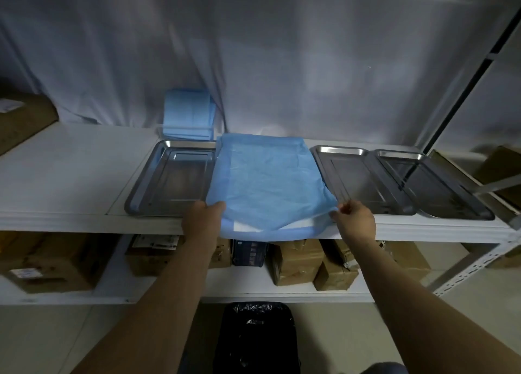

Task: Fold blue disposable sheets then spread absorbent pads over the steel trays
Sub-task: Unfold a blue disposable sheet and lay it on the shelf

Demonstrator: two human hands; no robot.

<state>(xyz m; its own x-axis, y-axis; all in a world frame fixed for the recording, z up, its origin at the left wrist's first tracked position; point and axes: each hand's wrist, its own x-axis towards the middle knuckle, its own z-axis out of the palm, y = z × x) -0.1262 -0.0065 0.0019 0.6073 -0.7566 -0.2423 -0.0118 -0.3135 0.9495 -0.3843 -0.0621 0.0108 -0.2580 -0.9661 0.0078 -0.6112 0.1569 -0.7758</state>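
L hand fingers pinch near-left corner of blue sheet; R hand fingers pinch near-right corner. Sheet lies on white shelf btwn steel trays, over a blue-edged white pad. Folded blue stack behind.

white labels on cardboard boxes, print too blurred to read
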